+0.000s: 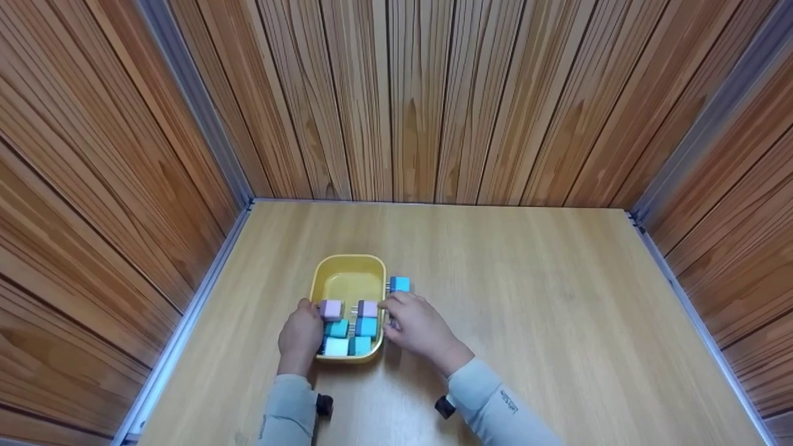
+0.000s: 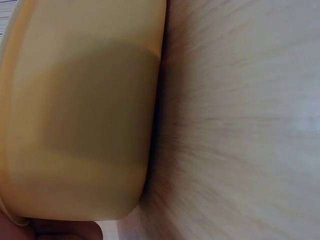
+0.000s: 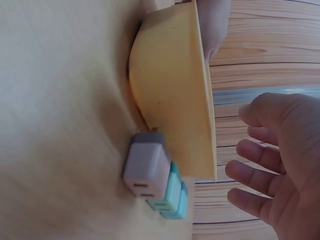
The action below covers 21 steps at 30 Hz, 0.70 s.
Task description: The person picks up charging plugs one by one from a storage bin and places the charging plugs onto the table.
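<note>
Yellow plastic tub (image 1: 348,286) on wooden tabletop (image 1: 545,297), six wall chargers (image 1: 366,326) inside, grouped at near end in two columns. Gripped at left side by left hand (image 1: 300,337), fingers curled at rim. Just beside right rim, right hand (image 1: 420,325): partly open, fingers spread and loosely bent, holding nothing. Outside right wall, in a row: lilac charger (image 3: 146,170), mint charger (image 3: 171,194), blue charger (image 1: 400,284). Contact between lilac charger and wall: cannot be determined.
</note>
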Each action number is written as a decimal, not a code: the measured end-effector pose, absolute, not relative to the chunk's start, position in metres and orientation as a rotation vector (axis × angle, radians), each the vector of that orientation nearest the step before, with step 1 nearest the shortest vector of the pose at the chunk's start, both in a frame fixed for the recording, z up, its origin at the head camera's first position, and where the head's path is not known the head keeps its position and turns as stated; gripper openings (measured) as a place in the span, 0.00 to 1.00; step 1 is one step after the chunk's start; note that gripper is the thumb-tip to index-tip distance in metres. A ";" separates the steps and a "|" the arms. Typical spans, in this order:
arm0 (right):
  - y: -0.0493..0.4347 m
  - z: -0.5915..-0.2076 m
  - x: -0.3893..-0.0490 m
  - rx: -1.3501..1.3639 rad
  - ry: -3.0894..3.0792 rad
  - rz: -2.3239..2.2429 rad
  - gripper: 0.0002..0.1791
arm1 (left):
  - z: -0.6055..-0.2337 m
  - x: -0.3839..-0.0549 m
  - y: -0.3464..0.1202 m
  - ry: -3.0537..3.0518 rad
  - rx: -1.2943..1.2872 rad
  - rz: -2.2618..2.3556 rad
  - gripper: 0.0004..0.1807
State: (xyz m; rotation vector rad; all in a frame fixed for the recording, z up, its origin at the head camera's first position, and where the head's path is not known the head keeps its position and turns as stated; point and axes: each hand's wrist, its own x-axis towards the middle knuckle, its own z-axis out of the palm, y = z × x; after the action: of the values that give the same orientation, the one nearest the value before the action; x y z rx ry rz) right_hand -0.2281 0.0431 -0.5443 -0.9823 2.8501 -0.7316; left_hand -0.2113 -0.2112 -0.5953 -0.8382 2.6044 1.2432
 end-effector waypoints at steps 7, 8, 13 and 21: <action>0.023 -0.536 -0.225 -0.971 2.822 -0.675 0.24 | -0.597 -0.212 -0.214 2.790 -0.732 1.036 0.20; 0.021 -0.536 -0.224 -0.971 2.809 -0.676 0.24 | -0.597 -0.212 -0.214 2.782 -0.734 1.042 0.20; 0.012 -0.538 -0.224 -0.986 2.775 -0.640 0.23 | -0.597 -0.212 -0.214 2.735 -0.747 1.095 0.20; 0.005 -0.542 -0.223 -1.022 2.752 -0.605 0.24 | -0.597 -0.212 -0.213 2.707 -0.754 1.148 0.20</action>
State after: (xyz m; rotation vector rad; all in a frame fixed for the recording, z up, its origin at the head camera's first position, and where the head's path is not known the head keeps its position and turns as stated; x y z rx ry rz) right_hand -0.2234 0.0053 -0.5417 -1.0217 2.7522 -0.6049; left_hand -0.2116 -0.2134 -0.5969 -0.7545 2.7071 1.1479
